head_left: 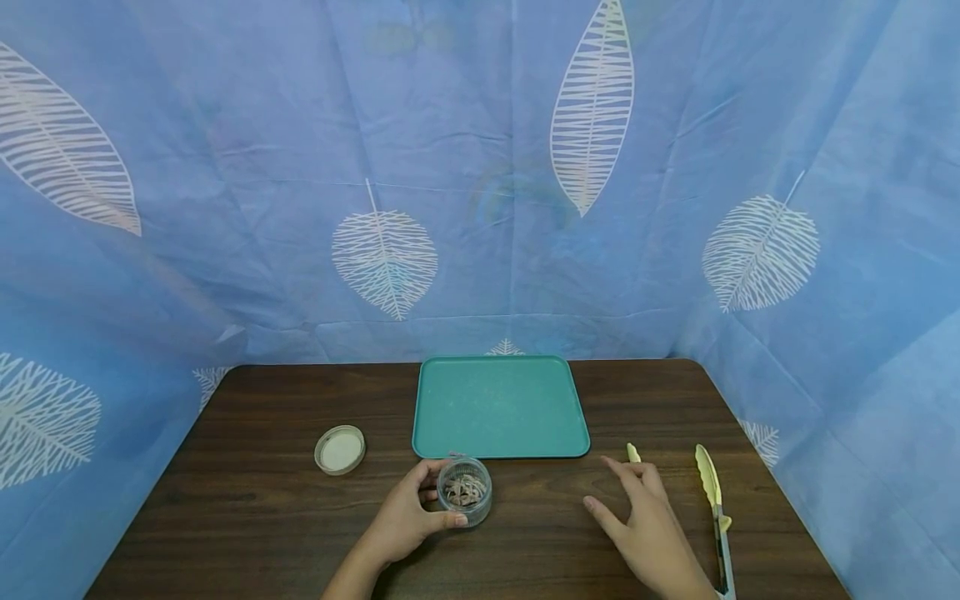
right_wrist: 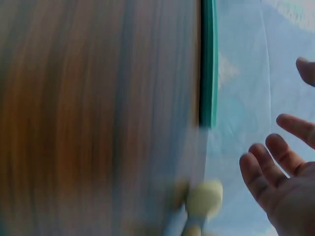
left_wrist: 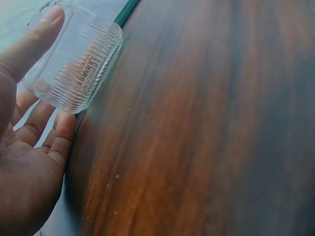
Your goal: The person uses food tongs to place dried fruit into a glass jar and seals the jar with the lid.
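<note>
My left hand (head_left: 397, 521) holds a small clear ribbed jar (head_left: 483, 504) between thumb and fingers, just in front of the tray. Inside the open jar lie several thin, curled, brownish-white pieces (head_left: 465, 492), too small to name. In the left wrist view the thumb lies across the near side of the jar (left_wrist: 98, 64), with other fingers on the far side. My right hand (head_left: 648, 529) holds nothing, its fingers spread over the table beside the tongs (head_left: 708, 479). These have yellow tips and metal arms, and the hand partly hides them.
A teal tray (head_left: 498, 408) lies at the back middle of the dark wooden table (head_left: 262, 500). To the left of it lies a round pale lid (head_left: 340, 450). A blue curtain (head_left: 480, 167) with white leaf prints hangs behind the table and along both sides.
</note>
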The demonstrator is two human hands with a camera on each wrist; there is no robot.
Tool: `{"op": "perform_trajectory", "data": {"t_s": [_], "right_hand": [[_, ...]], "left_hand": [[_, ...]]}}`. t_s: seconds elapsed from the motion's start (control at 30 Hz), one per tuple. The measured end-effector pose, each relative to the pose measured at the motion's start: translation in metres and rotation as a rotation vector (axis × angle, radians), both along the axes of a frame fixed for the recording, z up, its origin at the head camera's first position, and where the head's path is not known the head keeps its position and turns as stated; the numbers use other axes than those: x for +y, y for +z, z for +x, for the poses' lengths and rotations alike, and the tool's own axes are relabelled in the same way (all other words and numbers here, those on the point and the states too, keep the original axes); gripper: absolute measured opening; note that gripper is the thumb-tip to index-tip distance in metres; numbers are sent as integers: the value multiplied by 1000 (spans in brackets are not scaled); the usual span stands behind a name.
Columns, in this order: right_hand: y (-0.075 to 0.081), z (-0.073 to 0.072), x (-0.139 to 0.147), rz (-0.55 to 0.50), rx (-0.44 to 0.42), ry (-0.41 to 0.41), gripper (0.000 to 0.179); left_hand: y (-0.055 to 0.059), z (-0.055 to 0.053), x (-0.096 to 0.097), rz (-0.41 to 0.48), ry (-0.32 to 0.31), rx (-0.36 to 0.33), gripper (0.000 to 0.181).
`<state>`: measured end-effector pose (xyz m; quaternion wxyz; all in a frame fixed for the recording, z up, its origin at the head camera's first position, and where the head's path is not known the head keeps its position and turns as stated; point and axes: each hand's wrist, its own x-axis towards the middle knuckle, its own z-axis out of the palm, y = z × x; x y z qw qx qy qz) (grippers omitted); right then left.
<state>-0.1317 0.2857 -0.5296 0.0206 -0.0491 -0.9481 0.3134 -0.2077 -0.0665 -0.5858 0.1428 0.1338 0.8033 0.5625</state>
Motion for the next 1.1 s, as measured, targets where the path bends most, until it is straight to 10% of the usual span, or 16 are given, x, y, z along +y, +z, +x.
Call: {"op": "perform_trajectory", "data": {"t_s": [0.47,0.73,1.1], "right_hand": [[-33,-36,-51,-498,-46,373,76],[-31,-55,-78,-498,-142,545,87],[-29,-68,-103,-426,-183,535,86]], "left_hand": [[-3,0,-2,17,-22,-18,87],[-1,-2,-5,49,-61,-48,85],[-2,-6,-8,91,-92,-55,82]]}}
